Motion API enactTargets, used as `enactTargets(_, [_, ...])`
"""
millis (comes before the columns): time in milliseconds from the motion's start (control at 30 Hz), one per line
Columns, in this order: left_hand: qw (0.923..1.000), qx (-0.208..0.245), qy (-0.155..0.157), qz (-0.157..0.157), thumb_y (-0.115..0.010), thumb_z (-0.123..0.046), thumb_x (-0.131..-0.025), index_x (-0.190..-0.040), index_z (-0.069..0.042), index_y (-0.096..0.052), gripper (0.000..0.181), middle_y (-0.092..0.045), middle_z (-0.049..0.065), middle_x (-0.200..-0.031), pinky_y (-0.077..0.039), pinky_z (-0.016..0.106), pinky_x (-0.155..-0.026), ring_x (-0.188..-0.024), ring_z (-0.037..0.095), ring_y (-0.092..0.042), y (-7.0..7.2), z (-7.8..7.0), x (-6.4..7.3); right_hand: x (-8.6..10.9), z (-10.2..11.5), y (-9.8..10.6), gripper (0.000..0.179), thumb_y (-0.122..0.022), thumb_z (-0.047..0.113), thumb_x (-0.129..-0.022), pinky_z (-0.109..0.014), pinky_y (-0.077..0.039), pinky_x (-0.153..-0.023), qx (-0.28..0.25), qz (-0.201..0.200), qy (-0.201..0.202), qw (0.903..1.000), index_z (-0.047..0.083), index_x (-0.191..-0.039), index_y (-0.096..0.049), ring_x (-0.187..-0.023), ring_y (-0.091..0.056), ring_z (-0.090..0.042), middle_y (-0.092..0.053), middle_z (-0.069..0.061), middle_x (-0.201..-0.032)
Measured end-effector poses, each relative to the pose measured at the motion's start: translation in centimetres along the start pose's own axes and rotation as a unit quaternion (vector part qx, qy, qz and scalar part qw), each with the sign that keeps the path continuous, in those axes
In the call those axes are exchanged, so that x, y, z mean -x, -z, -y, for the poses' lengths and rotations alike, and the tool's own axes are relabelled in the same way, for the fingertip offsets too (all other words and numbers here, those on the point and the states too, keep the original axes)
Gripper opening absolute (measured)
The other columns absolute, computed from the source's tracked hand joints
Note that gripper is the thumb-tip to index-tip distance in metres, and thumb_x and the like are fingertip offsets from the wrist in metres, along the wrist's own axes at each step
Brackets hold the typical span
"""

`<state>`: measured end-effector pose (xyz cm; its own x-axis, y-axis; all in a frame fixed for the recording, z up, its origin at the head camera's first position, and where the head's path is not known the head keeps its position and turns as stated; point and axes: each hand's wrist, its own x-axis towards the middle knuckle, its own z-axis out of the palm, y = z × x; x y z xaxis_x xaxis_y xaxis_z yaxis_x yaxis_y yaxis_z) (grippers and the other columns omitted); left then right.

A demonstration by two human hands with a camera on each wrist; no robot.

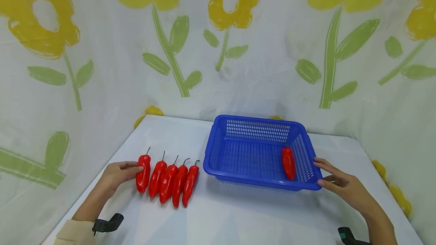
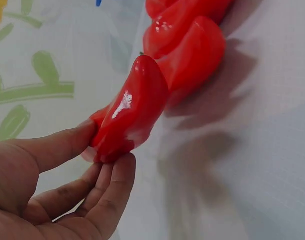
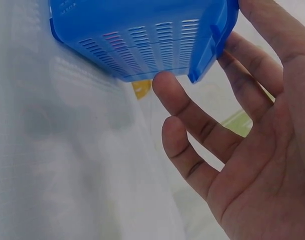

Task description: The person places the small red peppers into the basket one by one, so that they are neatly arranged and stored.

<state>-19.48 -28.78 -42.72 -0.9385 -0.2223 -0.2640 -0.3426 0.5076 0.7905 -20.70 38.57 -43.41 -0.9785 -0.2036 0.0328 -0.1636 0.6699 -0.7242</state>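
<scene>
My left hand (image 1: pixel 119 175) pinches a red chili pepper (image 1: pixel 143 173) between thumb and fingertips. In the left wrist view this glossy pepper (image 2: pixel 130 110) tilts, with its rounded tip toward the camera. To its right several more red chili peppers (image 1: pixel 168 183) lie in a row, their stems pointing away from me. My right hand (image 1: pixel 344 184) holds the right rim of a blue plastic basket (image 1: pixel 253 184), thumb near the front corner and fingers along the side. Two fingers stand free below the rim in the right wrist view. One red chili pepper (image 1: pixel 288 163) lies inside the basket, toward its right end.
A white table (image 1: pixel 218 222) carries the peppers and the basket. Behind it and at both sides hangs a white curtain (image 1: pixel 265 67) printed with yellow flowers. Black straps (image 1: pixel 108 223) with small devices sit on the wrists.
</scene>
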Motion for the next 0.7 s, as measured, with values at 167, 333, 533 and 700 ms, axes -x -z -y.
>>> enactTargets(167, [0.9999,0.006,-0.015,0.000,-0.073,-0.037,-0.091,-0.140,0.009,-0.046,0.073,-0.048,0.032,-0.137,-0.058,0.047,-0.087,-0.118,0.044,-0.053,-0.2,-0.9,0.5,0.2,0.2,0.4,0.060,-0.069,0.033,-0.095,-0.031,-0.057,-0.075,0.023,0.007,0.014,0.9996,0.016,-0.149,-0.049,-0.104,-0.063,-0.031,-0.039,-0.020,-0.154])
enactTargets(333, [0.9993,0.025,-0.025,0.010,-0.074,-0.037,-0.090,-0.142,0.007,-0.045,0.074,-0.047,0.029,-0.139,-0.056,0.048,-0.091,-0.121,0.043,-0.051,-1.0,-2.4,1.0,0.1,0.4,0.8,0.061,-0.070,0.034,-0.094,-0.041,-0.057,-0.078,0.035,0.024,0.011,0.9990,0.014,-0.148,-0.050,-0.106,-0.062,-0.033,-0.041,-0.022,-0.152])
enactTargets(533, [0.9964,0.064,-0.050,0.027,-0.074,-0.036,-0.090,-0.143,0.005,-0.045,0.072,-0.048,0.027,-0.141,-0.053,0.049,-0.096,-0.123,0.041,-0.052,-2.4,-4.9,1.1,0.1,0.2,0.9,0.062,-0.070,0.035,-0.094,-0.051,-0.057,-0.079,0.033,0.026,0.003,0.9991,0.013,-0.148,-0.050,-0.105,-0.062,-0.033,-0.041,-0.024,-0.152])
enactTargets(700, [0.9935,0.086,-0.063,0.040,-0.076,-0.035,-0.089,-0.143,0.002,-0.046,0.072,-0.050,0.024,-0.141,-0.049,0.050,-0.100,-0.125,0.039,-0.052,-3.7,-7.5,0.7,-0.1,0.2,0.9,0.060,-0.069,0.032,-0.095,-0.040,-0.055,-0.077,0.029,0.024,0.009,0.9993,0.016,-0.149,-0.049,-0.105,-0.062,-0.031,-0.040,-0.021,-0.153])
